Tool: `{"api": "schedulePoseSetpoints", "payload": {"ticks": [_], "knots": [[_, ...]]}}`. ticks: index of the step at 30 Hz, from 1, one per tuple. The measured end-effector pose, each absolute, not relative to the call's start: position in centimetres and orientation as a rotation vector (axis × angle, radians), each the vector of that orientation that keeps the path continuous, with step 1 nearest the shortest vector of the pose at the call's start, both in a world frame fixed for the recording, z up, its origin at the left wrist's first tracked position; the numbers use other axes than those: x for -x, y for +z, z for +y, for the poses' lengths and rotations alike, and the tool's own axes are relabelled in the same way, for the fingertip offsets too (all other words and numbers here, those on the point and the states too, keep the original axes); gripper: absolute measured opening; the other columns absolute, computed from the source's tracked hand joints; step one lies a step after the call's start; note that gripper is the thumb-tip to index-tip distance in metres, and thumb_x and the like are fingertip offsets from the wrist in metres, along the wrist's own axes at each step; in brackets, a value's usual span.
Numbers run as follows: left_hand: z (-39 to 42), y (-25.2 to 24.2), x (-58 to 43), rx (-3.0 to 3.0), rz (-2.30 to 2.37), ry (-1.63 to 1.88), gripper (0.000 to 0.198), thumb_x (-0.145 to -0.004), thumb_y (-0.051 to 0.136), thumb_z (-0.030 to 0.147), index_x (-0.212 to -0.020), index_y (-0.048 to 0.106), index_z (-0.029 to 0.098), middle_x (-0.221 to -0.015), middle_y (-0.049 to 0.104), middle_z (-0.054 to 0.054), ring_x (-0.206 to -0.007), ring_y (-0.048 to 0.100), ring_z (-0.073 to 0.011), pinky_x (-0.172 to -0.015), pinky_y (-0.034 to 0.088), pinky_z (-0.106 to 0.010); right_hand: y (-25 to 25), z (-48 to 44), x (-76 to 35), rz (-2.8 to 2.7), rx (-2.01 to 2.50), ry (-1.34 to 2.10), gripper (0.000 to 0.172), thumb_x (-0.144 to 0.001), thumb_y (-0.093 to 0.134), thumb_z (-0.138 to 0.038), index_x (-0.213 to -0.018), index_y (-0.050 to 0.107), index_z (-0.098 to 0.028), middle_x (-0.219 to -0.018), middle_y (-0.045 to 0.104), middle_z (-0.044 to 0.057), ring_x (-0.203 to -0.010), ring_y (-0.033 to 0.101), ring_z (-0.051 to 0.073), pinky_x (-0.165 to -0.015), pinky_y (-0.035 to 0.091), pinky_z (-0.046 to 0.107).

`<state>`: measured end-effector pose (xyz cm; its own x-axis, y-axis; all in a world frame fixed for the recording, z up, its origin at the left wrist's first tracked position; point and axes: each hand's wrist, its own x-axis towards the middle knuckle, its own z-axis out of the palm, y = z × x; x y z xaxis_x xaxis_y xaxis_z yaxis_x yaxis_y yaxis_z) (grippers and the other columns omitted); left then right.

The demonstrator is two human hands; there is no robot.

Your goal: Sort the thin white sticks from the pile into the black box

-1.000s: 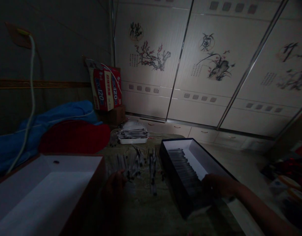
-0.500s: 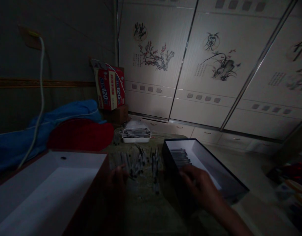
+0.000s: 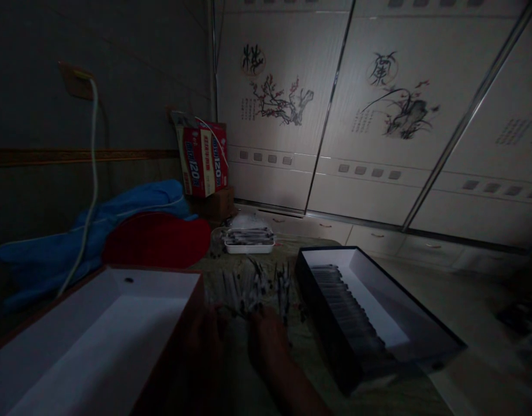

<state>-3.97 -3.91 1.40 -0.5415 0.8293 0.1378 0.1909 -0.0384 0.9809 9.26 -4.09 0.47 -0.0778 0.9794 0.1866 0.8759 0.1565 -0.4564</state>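
My right hand [image 3: 269, 338] reaches down at the near edge of a pile of thin, pen-like sticks [image 3: 244, 286] with dark ends; its fingertips are hidden among them. My left hand [image 3: 209, 329] is in deep shadow beside the red-brown box, close to the same pile, and its fingers are too dark to make out. A second bunch of sticks [image 3: 283, 286] stands out just right of the pile. In the black-sided box [image 3: 378, 286] on the right, many such sticks lie in a row along the left side.
A red-brown box with white lining [image 3: 96, 323] stands at the left. Behind the piles is a white tray [image 3: 249, 248] of more sticks. Red cloth [image 3: 157, 240], blue cloth [image 3: 131, 202], a hanging white cable [image 3: 92, 173] and a red carton [image 3: 203, 159] are at the back left.
My right hand has moved left from the black-sided box to the pile, uncovering the row of sticks inside. My left hand stays near the pile. The view has shifted slightly.
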Motion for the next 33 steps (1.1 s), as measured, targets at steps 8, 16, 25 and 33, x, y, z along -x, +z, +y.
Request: {"api": "schedulePoseSetpoints", "payload": {"ticks": [8, 16, 25, 33], "knots": [[-3.7, 0.5, 3.4, -1.207, 1.744, 1.541, 0.041, -0.077, 0.044, 0.05, -0.08, 0.067, 0.016, -0.068, 0.067, -0.006, -0.07, 0.062, -0.0236, -0.074, 0.047, -0.034, -0.2, -3.9, -10.5, -1.897, 1.741, 0.346, 0.026, -0.076, 0.047, -0.006, -0.088, 0.068, -0.017, -0.091, 0.066, 0.01, -0.084, 0.061, 0.02, -0.071, 0.041, 0.026], [-3.7, -0.9, 2.1, -1.501, 1.653, 1.443, 0.034, -0.078, 0.047, 0.045, -0.086, 0.068, 0.019, -0.087, 0.073, -0.007, -0.085, 0.067, -0.0239, -0.08, 0.051, -0.035, 1.0, -6.1, -13.8, -1.443, 1.41, 0.561, 0.025, -0.084, 0.048, -0.031, -0.093, 0.065, -0.015, -0.086, 0.068, 0.007, -0.08, 0.062, 0.019, -0.07, 0.045, 0.025], [-3.6, -2.3, 1.4, -2.052, 1.529, 1.476, 0.019, -0.078, 0.056, 0.026, -0.091, 0.068, 0.022, -0.085, 0.071, -0.006, -0.081, 0.068, -0.0202, -0.072, 0.055, -0.032, 1.1, -7.2, -13.9, -1.284, 1.315, 0.662, 0.025, -0.081, 0.055, -0.034, -0.091, 0.067, -0.016, -0.086, 0.069, 0.006, -0.08, 0.062, 0.019, -0.072, 0.047, 0.025], [-3.6, -2.2, 1.7, -1.958, 1.537, 1.475, 0.017, -0.078, 0.058, 0.031, -0.084, 0.071, 0.022, -0.078, 0.065, -0.006, -0.077, 0.064, -0.0206, -0.071, 0.053, -0.035, 1.0, -7.3, -13.8, -1.17, 1.322, 0.721, 0.028, -0.08, 0.056, -0.04, -0.088, 0.071, -0.017, -0.088, 0.071, 0.006, -0.083, 0.064, 0.021, -0.074, 0.048, 0.026]]}}
